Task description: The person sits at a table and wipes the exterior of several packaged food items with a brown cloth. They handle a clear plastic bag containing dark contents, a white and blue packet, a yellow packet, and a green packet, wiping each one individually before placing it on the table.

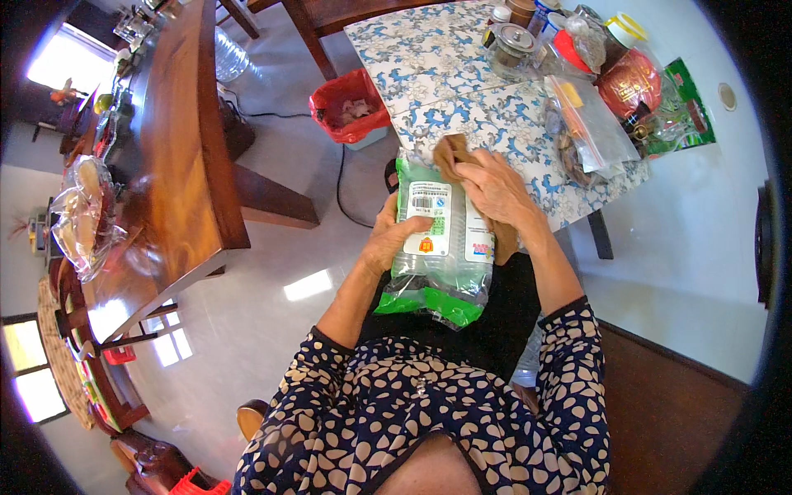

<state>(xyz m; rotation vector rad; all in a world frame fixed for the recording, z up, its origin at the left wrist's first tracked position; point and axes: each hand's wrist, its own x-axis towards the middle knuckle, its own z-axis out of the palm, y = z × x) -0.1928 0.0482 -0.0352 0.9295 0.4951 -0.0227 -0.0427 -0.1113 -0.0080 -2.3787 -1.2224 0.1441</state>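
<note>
My left hand (396, 235) grips the left side of a clear and green plastic package (458, 247), its thumb across a white printed label. What look like stacked clear plastic cups or bowls show through the wrap. The package is over my lap at the near edge of a table. My right hand (495, 185) holds a brown cloth (453, 154) at the package's upper right. Part of the cloth hangs down along the package's right side. The table has a blue and white floral cover (445, 80).
A glass jar with a metal lid (516, 46), a zip bag (594, 130) and a red package (630, 83) lie on the floral table. Left of it stands a bin with a red liner (349, 105). A wooden table (179, 124) at the left bears bagged food (86, 210). A black cable crosses the floor.
</note>
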